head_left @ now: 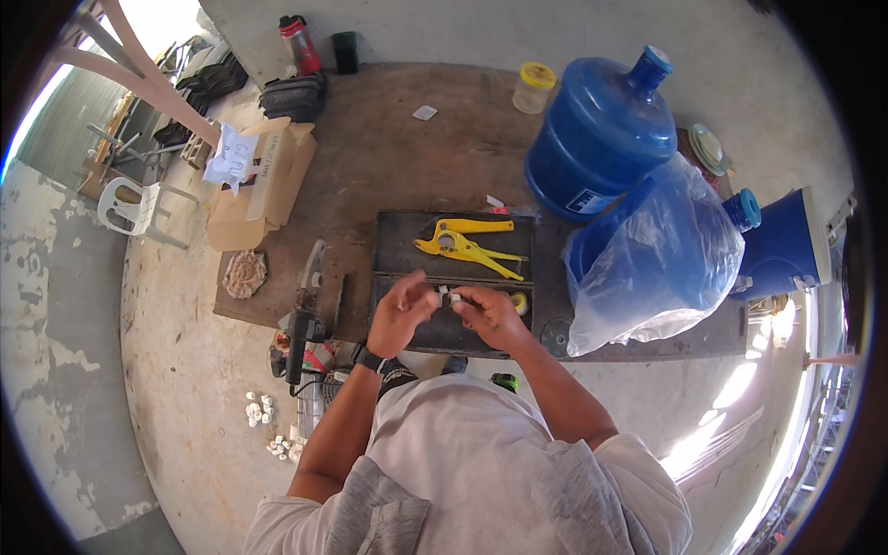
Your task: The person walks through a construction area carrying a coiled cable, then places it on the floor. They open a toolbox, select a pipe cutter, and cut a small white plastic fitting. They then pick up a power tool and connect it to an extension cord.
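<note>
Above the near tray of an open black toolbox (383,289), my two hands are close together. Between the thumb and fingers of my right hand (490,317) is a small white fitting (455,298), like a short piece of plastic pipe. My left hand (398,314), with a dark watch on its wrist, pinches another small white piece (443,289) beside it; its upper fingers are slightly blurred. A yellow pipe cutter (453,242) lies with handles spread in the far tray. Just right of my right hand, a roll of yellow tape (520,302) is partly visible.
Large blue water jugs (597,139), one under clear plastic (647,268), stand at right. A dark power tool (305,319) lies at the table's left edge near a cardboard box (264,185). Several white fittings (259,409) lie on the floor. A yellow-lidded jar (534,90) stands behind.
</note>
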{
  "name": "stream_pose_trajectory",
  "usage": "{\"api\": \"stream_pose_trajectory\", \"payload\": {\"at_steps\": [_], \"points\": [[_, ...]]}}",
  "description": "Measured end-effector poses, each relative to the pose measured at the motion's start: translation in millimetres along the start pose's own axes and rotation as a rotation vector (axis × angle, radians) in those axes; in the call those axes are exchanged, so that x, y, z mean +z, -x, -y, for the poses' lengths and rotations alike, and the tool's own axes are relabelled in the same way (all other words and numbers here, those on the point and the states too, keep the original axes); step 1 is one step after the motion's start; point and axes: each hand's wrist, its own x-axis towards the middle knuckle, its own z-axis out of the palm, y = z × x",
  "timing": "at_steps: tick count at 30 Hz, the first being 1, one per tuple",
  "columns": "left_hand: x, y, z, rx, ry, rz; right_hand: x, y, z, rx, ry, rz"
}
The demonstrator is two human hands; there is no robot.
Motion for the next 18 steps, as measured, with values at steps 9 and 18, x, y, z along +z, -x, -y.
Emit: {"api": "stream_pose_trajectory", "payload": {"at_steps": [9, 18], "points": [[2.6, 7.2, 15.1, 0.172, -0.258, 0.046, 1.3, -2.0, -10.4, 0.048, 0.149, 0.031], [-12.1, 6.8, 37.0, 0.387, -0.458, -0.023, 11.8, -12.3, -26.8, -0.137, 0.205, 0.091]]}}
